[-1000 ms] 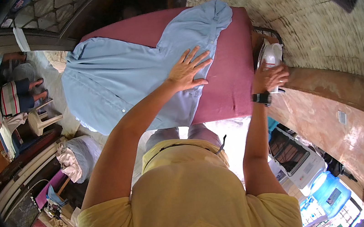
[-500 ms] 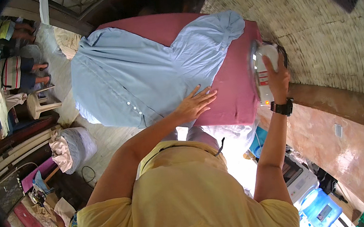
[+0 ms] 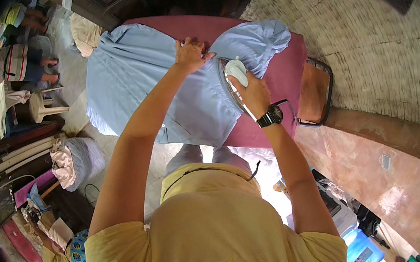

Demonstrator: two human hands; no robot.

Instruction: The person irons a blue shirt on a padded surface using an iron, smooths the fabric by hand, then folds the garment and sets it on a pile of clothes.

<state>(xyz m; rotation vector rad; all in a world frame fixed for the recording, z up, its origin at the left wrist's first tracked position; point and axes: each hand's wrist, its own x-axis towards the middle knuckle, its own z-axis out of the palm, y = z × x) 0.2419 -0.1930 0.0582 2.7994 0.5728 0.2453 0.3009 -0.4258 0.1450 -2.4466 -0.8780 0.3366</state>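
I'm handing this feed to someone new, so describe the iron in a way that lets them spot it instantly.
Start at the dark red ironing board with the light blue shirt spread over it. The right hand, with a black wristwatch, grips the iron on the shirt's right part, just right of the left hand pressing the cloth. It is the only white, hard, rounded thing on the fabric.

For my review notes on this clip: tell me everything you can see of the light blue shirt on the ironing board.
The light blue shirt is a thin, woven-looking buttoned garment, spread across the maroon ironing board, its lower part hanging off the near edge. A sleeve bunches toward the board's right end. It looks lightly creased. The left hand presses flat on it near the far edge; the right hand holds a white iron on the fabric beside it.
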